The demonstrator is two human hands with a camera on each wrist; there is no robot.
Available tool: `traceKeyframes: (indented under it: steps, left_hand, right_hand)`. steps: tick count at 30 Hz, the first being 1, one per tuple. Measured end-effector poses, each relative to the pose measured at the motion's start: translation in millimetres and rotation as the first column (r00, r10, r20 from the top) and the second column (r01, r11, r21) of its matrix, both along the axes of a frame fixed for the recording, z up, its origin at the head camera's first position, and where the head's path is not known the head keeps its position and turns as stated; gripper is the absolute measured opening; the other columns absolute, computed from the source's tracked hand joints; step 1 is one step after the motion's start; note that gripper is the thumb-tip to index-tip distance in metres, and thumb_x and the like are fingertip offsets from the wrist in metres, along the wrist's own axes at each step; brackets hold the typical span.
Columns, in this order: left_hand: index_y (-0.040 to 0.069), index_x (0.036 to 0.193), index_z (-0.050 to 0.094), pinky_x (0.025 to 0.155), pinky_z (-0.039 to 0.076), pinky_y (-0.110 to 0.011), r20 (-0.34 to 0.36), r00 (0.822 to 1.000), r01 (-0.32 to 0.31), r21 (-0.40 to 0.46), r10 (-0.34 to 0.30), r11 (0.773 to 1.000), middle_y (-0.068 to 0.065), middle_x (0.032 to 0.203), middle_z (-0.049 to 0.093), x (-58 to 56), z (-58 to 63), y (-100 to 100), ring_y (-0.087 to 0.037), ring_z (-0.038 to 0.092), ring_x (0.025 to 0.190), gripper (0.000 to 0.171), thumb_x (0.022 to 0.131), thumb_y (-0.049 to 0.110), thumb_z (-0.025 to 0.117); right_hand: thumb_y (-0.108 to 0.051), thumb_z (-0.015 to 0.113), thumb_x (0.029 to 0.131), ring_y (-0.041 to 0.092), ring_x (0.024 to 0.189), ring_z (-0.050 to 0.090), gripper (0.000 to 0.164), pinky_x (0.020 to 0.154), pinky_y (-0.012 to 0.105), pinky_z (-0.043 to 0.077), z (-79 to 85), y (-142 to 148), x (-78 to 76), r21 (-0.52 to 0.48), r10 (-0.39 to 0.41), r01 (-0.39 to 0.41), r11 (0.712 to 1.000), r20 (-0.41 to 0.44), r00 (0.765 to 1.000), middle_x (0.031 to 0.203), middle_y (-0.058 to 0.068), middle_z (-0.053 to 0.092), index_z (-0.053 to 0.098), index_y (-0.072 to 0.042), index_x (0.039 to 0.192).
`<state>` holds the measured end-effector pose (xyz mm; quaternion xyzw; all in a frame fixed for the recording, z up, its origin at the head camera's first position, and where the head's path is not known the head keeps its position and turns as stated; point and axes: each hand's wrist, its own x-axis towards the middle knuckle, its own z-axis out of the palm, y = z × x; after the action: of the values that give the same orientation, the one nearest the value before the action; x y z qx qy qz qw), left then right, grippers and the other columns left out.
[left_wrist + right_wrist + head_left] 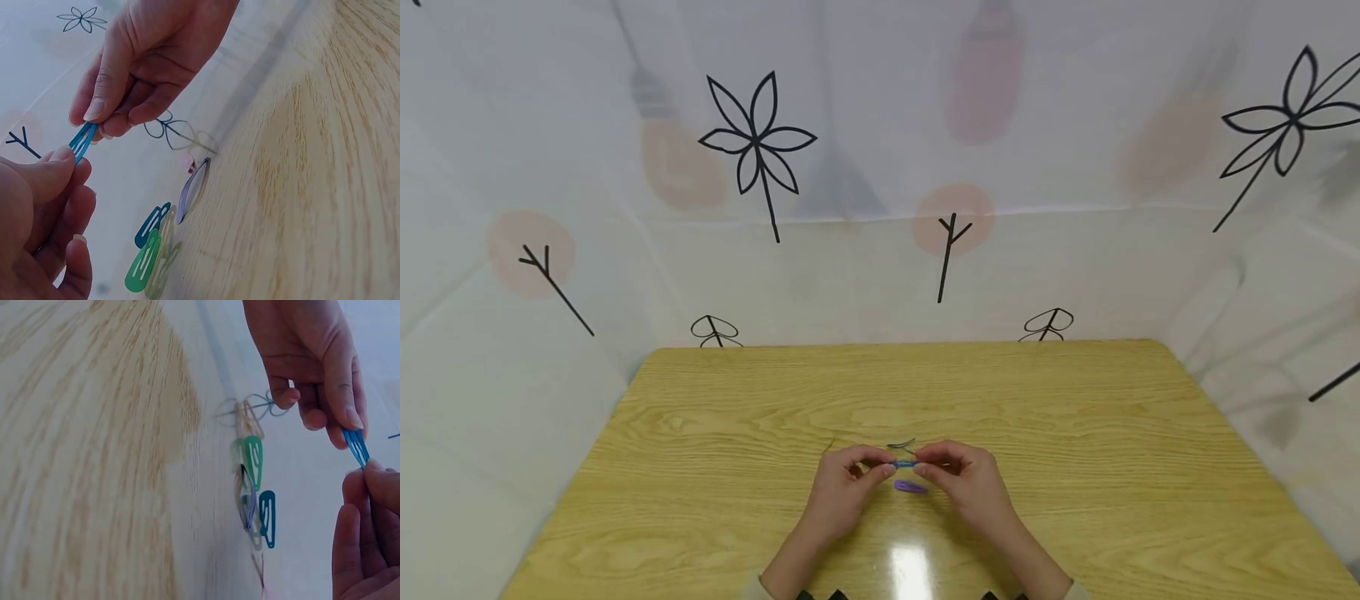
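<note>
A blue snap hair clip (905, 463) is stretched between two hands above the wooden table. My left hand (842, 483) pinches one end of it between thumb and fingers. At the other end, the thumb and fingertips of my right hand (972, 479) pinch it too. Just below the hands in the head view lies a purple hair clip (911, 487) on the tabletop. In the left wrist view, a green hair clip (143, 261) and a teal hair clip (149, 226) lie near each other. A beige hair clip (252, 420) appears in the right wrist view.
The wood-grain table (700, 467) spreads out on both sides of the hands. Behind it hangs a pale curtain (850, 283) printed with flowers and twigs. A small pink item (190, 164), too small to tell, sits past the purple clip.
</note>
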<state>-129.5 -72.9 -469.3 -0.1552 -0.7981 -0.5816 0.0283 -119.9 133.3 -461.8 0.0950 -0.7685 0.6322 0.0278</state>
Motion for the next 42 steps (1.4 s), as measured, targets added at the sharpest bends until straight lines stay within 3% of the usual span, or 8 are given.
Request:
traceKeyframes:
  steps: [9,20,31,42]
  left_hand:
    - [0.014,0.094,0.078,0.064,0.046,-0.024,0.052,0.999,-0.005,0.008,0.004,1.0,0.005,0.088,0.073,-0.7,-2.3,1.2,-0.01,0.058,0.077,0.007,0.088,0.013,0.075]
    - [0.014,0.093,0.078,0.064,0.045,-0.022,0.061,0.998,0.021,0.018,-0.022,1.0,0.005,0.087,0.072,2.0,1.8,0.7,-0.01,0.057,0.074,0.006,0.09,0.018,0.074]
    - [0.012,0.094,0.077,0.065,0.044,-0.022,0.094,0.995,0.039,0.038,-0.043,0.999,0.004,0.088,0.073,0.4,1.1,-0.6,-0.009,0.057,0.076,0.007,0.091,0.016,0.072]
    - [0.009,0.094,0.077,0.064,0.044,-0.021,0.083,0.994,0.066,0.053,-0.07,0.996,-0.001,0.089,0.072,-1.1,1.8,-3.3,-0.009,0.056,0.075,0.007,0.09,0.012,0.073]
  right_hand:
    - [-0.004,0.079,0.084,0.015,0.081,0.068,0.013,0.073,0.026,0.055,1.2,0.6,1.0,0.015,0.003,-0.003,1.0,0.01,1.0,0.091,0.007,0.073,0.074,0.0,0.095]
    - [-0.002,0.078,0.083,0.014,0.079,0.068,0.009,0.072,0.026,0.056,1.6,1.5,1.9,0.028,0.014,-0.014,1.0,0.009,1.0,0.089,0.006,0.073,0.075,-0.004,0.091]
    - [-0.001,0.077,0.084,0.015,0.077,0.067,0.008,0.07,0.025,0.055,3.9,1.9,2.4,0.003,0.04,-0.04,0.999,0.011,0.999,0.088,0.008,0.072,0.074,-0.003,0.09]
    - [0.001,0.076,0.084,0.015,0.076,0.066,0.007,0.068,0.026,0.054,6.3,1.1,1.3,0.023,0.047,-0.047,0.999,0.025,0.999,0.088,0.011,0.071,0.072,-0.003,0.088]
